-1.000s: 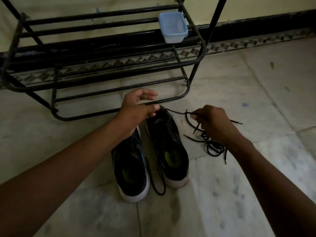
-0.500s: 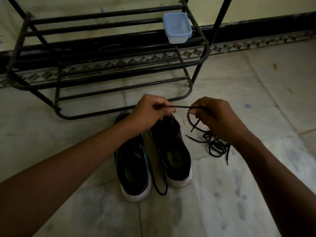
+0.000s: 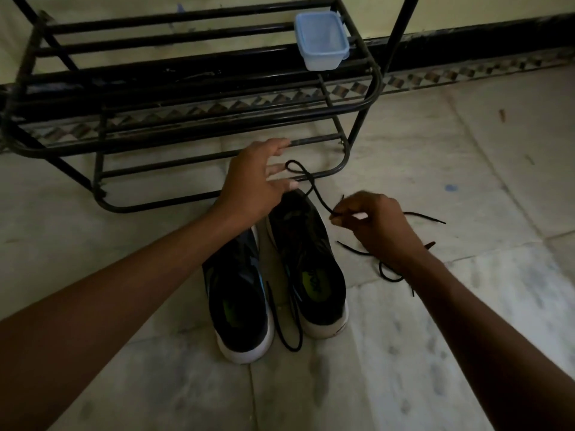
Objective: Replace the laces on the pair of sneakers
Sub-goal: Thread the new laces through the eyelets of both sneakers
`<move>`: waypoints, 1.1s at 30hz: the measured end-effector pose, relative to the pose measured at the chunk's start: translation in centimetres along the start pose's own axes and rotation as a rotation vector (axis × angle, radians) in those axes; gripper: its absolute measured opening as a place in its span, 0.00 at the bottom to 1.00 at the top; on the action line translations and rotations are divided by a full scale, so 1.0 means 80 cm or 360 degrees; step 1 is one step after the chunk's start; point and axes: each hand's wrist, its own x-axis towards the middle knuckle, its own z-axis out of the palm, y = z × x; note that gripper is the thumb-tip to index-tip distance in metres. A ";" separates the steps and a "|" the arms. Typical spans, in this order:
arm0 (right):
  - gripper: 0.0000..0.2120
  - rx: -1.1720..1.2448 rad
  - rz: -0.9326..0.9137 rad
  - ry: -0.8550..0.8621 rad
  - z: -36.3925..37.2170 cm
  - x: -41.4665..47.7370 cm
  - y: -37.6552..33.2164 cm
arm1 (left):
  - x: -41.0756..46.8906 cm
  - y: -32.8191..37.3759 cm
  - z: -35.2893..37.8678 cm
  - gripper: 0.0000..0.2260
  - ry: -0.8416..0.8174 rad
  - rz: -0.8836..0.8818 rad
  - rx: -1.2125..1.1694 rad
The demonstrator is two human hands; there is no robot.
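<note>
I see the left sneaker [image 3: 239,300] beside the right sneaker [image 3: 311,269] on the floor [image 3: 435,337], the rack [image 3: 174,17] behind them, a container [image 3: 322,40] on its shelf, and loose laces [image 3: 389,272] right of both.

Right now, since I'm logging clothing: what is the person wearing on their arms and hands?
Nothing visible. The left forearm and right forearm are bare to the frame edge, with no sleeve or cuff. The left hand and right hand carry no glove, and no watch, bracelet or ring shows, though the light is dim.
</note>
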 end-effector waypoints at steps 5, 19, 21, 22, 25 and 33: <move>0.04 0.0204 0.0164 0.0058 0.017 0.006 -0.010 | -0.026 -0.009 0.012 0.08 0.0057 -0.0034 0.0561; 0.04 0.0475 0.0346 -0.0085 0.038 0.012 -0.007 | -0.041 -0.029 0.035 0.03 -0.0396 -0.0335 0.0396; 0.04 0.0306 0.0284 -0.0109 0.041 0.015 -0.010 | -0.043 -0.029 0.038 0.03 -0.0361 -0.0342 0.0392; 0.04 0.0219 0.0248 -0.0112 0.042 0.016 -0.012 | -0.044 -0.029 0.040 0.03 -0.0341 -0.0343 0.0383; 0.05 0.0055 0.0197 -0.0127 0.046 0.021 -0.019 | -0.048 -0.033 0.046 0.04 -0.0261 -0.0351 0.0356; 0.03 0.0159 0.0325 -0.0255 0.039 0.031 -0.020 | -0.057 -0.034 0.055 0.05 -0.0103 -0.0319 0.0327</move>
